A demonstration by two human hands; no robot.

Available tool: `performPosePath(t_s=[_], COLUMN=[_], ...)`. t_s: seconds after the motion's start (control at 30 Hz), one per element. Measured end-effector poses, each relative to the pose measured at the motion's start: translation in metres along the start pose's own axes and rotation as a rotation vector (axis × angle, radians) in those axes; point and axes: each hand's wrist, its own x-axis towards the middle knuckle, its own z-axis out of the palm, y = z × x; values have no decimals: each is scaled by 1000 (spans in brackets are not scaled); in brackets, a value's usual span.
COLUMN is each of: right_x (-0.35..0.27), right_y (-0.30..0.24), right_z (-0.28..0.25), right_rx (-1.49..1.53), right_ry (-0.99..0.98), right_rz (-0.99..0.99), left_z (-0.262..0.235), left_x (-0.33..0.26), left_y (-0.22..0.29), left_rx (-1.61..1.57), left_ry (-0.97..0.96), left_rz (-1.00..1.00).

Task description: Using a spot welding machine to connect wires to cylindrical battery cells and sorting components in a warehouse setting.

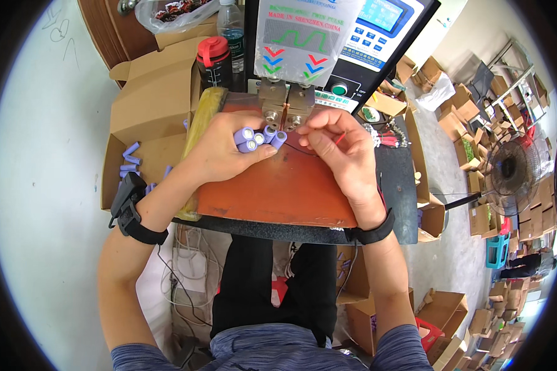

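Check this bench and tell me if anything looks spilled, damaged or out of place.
Nothing looks damaged. The only untidy spot: loose purple cells lie scattered at odd angles in the open cardboard box on the left. The left hand holds a neat cell bundle at the welder head.

Cardboard boxes [470, 151] litter grey floor [458, 260] beside fan [515, 173].

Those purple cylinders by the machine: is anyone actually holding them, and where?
Yes. The left hand grips the cluster of purple cylindrical cells around their bodies, ends facing the camera. The right hand pinches a thin red wire between its fingers.
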Motion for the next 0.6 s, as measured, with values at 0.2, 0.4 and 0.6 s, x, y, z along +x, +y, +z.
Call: performPosePath(t_s=[0.2,0.4,0.6], right_x=[3,-2,-4], right_y=[-5,-4,-6], right_z=[-2,-2,2], right_rx=[-611,-797,-935], right_ry=[-8,-71,-60], right_rz=[190,-171,-203], left_z=[-2,0,-1], left_x=[-1,-1,-2], left_y=[5,-9,-14], left_rx=[37,160,100], left_ry=[-19,91,88], left_rz=[-56,86,8])
